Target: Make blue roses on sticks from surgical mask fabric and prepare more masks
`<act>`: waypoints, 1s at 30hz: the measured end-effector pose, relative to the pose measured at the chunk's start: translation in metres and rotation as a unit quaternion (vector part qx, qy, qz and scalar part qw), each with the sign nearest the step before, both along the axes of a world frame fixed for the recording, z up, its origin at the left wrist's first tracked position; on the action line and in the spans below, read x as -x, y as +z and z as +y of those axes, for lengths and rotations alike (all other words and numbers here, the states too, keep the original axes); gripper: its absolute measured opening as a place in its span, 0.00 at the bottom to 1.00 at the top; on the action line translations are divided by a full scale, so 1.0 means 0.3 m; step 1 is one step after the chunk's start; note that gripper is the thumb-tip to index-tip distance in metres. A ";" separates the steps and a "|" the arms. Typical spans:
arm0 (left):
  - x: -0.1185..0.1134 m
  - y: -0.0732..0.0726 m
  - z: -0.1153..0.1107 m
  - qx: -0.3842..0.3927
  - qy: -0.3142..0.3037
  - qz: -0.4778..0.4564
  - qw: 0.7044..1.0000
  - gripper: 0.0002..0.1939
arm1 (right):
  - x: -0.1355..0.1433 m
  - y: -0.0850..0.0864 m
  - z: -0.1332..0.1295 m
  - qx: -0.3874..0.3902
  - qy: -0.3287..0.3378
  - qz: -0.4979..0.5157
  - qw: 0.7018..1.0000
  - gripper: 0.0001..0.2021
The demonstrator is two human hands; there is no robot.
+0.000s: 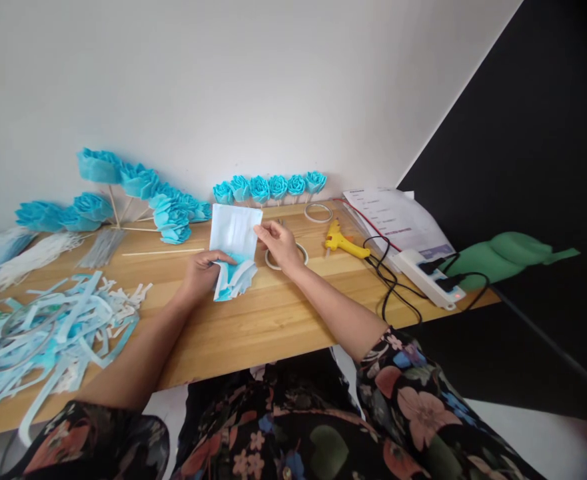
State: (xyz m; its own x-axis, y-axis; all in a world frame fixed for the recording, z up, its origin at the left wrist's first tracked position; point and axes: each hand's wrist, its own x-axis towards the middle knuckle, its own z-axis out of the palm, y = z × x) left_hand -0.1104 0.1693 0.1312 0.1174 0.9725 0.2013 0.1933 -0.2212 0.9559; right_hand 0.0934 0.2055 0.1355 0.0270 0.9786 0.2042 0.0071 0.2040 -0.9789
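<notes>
My left hand pinches a bunched piece of bright blue and white mask fabric over the middle of the table. Right above it stands a pale blue, nearly square sheet of mask fabric, its right edge pinched in my right hand. The sheet's lower part meets the bunched piece; whether they are joined I cannot tell. Behind my right hand lies a roll of tape, partly hidden. A thin wooden stick lies left of the fabric, close to my left hand.
Blue fabric flowers on sticks and a row of smaller ones line the wall. Cut strips heap at left, beside white cords and thin wires. At right are a yellow glue gun, cables, a power strip and papers.
</notes>
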 end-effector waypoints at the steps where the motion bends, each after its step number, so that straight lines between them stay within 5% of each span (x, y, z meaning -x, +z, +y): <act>1: -0.001 -0.002 0.000 -0.002 -0.007 0.006 1.000 0.07 | 0.001 0.002 -0.004 -0.009 -0.006 -0.015 1.000 0.24; 13: 0.002 -0.021 0.007 0.021 -0.001 0.014 1.000 0.09 | 0.003 -0.019 -0.010 -0.036 -0.059 -0.127 0.989 0.24; 22: 0.005 -0.037 0.039 -0.046 0.063 0.067 0.995 0.22 | 0.021 -0.022 -0.001 -0.047 -0.095 -0.003 0.994 0.16; 30: 0.030 -0.070 0.075 -0.128 0.095 0.039 0.986 0.37 | 0.008 0.043 -0.061 -0.156 0.023 -0.067 0.985 0.08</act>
State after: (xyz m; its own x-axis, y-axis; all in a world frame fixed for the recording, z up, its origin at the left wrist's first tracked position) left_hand -0.1194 0.1918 0.1104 -0.0379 0.8971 0.4401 0.3253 -0.4054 0.8543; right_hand 0.0909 0.1873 0.1484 -0.0644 0.8675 0.4933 0.1156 0.4975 -0.8597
